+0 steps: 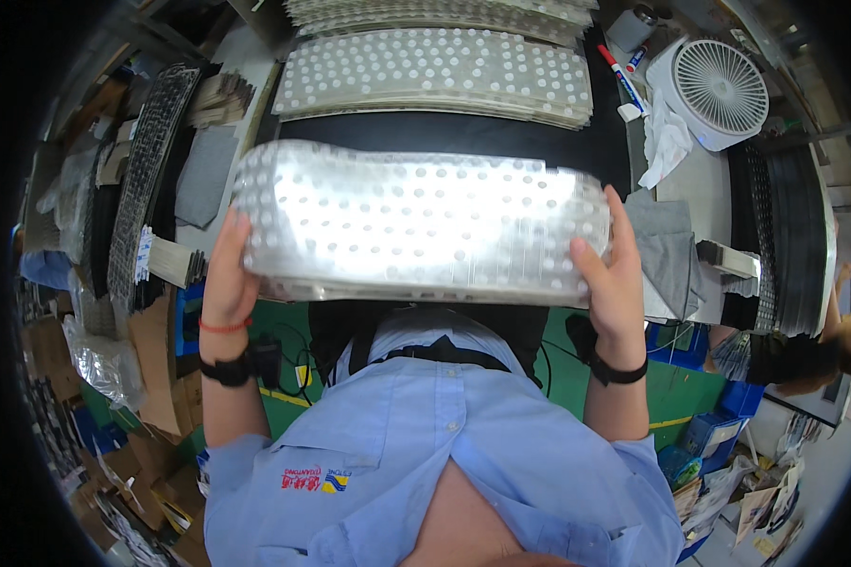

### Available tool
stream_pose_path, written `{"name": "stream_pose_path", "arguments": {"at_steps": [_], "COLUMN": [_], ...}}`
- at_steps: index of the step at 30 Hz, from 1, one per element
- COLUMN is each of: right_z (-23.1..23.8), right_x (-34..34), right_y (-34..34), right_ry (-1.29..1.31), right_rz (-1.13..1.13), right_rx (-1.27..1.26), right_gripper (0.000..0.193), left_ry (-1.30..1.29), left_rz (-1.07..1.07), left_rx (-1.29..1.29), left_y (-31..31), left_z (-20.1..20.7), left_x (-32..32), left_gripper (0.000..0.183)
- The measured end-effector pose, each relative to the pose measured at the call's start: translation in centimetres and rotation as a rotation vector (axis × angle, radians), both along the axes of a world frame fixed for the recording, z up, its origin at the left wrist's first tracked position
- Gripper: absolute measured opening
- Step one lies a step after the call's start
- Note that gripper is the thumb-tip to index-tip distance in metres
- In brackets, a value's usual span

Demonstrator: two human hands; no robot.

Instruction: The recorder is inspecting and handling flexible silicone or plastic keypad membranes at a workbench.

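Observation:
Between my two hands I hold a shiny, see-through sheet stack [425,222] patterned with rows of round dots, glare washing out its middle. The bundle is level, off the front edge of the black work surface [425,134]. My left hand [227,279] wraps its left end, with part of the fingers hidden behind it. At the right end my right hand [614,279] grips it, thumb on top and fingers along the side. Beyond it lies a flat pile of similar dotted sheets [435,76].
A white fan [720,93] stands at the back right beside a crumpled tissue [667,142] and a marker pen [621,77]. Grey cloths [662,250] lie right, another grey cloth [208,175] left. Black perforated strips [156,175] are stacked at left. Another person [813,350] is at far right.

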State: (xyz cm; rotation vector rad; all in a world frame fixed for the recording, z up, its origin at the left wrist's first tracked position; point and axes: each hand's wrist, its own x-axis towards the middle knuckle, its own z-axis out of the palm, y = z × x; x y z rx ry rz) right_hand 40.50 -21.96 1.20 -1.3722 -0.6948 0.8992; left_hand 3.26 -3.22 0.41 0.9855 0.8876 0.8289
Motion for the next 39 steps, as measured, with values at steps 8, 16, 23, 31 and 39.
{"name": "stream_pose_path", "arguments": {"at_steps": [8,16,23,31,39], "right_z": [0.3,-0.3,-1.1,-1.4,-2.8], "right_x": [1.4,-0.6,-1.8,-2.1,-1.1], "right_y": [3.2,-0.8,1.5,1.3,1.7], "right_ry": [-0.063,-0.499,-0.666,-0.787,-0.894], "right_rz": [-0.012,0.117,-0.075,-0.093,-0.157], "right_rx": [-0.042,-0.097,-0.16,-0.085,-0.141], "right_gripper": [0.088,0.126,0.111,0.108,0.108], "left_ry": [0.321,0.459,0.32,0.61,0.529], "left_rz": [-0.007,0.08,0.078,0.042,0.097], "left_rx": [0.33,0.519,0.511,0.662,0.551], "left_y": [6.6,3.3,2.6,0.7,1.0], "left_z": [0.2,-1.0,-2.8,-1.2,-2.0], "left_x": [2.6,1.3,1.3,2.6,2.0], "left_gripper": [0.058,0.064,0.094,0.126,0.115]}}
